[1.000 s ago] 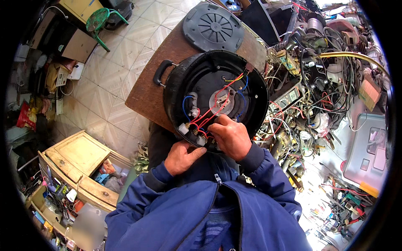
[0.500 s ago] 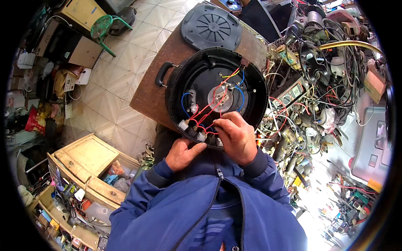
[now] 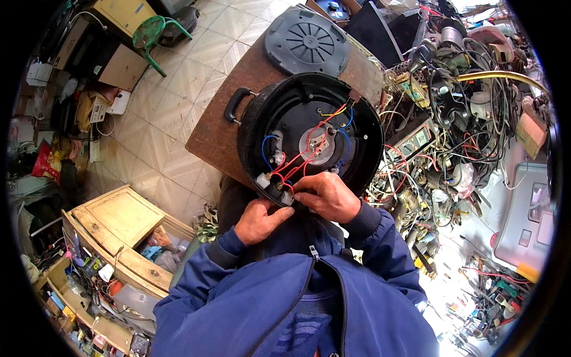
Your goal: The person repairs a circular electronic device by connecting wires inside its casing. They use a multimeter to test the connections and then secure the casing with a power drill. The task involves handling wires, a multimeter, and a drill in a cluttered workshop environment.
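Observation:
A round black appliance housing (image 3: 256,137) with a side handle lies open on a brown wooden board (image 3: 208,143), showing red, blue and yellow wires (image 3: 318,140) and a central metal disc. My left hand (image 3: 262,220) grips its near rim, thumb beside white switch-like parts (image 3: 263,181). My right hand (image 3: 327,196) is inside the near edge, fingers pinched at the red wires and terminals by those parts; exactly what the fingertips hold is hidden. A dark ribbed round cover (image 3: 309,44) lies at the back of the board.
Tangled cables (image 3: 464,131), a multimeter (image 3: 416,137) and a translucent plastic case (image 3: 523,226) crowd the right. Wooden drawers (image 3: 116,220) stand at lower left, a green stool (image 3: 146,38) on the tiled floor (image 3: 178,77) at upper left, beside cartons and clutter.
My right hand has moved down and a little left, its fingers now closer to the near rim and the white parts. My left hand keeps its hold.

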Tool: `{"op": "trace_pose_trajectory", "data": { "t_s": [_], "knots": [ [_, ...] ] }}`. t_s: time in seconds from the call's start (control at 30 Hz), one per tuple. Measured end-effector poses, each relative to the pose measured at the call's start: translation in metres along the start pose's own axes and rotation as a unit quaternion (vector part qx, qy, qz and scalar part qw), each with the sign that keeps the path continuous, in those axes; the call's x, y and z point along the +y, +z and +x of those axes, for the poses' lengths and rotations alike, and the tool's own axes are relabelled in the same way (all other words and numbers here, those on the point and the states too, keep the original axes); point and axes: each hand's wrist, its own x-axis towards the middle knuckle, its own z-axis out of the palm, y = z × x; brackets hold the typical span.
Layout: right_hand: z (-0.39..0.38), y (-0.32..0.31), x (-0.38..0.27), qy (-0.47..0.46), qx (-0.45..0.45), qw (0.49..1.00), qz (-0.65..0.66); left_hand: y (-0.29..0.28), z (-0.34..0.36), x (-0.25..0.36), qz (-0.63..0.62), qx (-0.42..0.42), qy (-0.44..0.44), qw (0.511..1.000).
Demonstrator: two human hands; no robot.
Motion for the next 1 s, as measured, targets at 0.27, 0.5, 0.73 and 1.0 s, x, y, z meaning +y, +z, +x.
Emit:
{"op": "trace_pose_trajectory", "data": {
  "t_s": [0.27,0.5,0.73,1.0],
  "knots": [
    [0.007,-0.010,0.005,-0.013,0.034,0.999,-0.032,-0.001,0.000,0.004,0.005,0.012,-0.020,1.000],
    [0.013,-0.009,0.000,-0.042,0.013,0.993,-0.110,-0.001,0.000,0.004,0.011,0.016,-0.025,0.999],
    [0.014,-0.006,0.004,-0.058,0.006,0.993,-0.100,0.000,0.001,0.003,-0.001,0.020,-0.006,1.000],
    [0.017,0.002,0.003,-0.084,-0.001,0.984,-0.156,0.001,-0.001,0.001,-0.017,0.019,-0.015,1.000]
  ]
}}
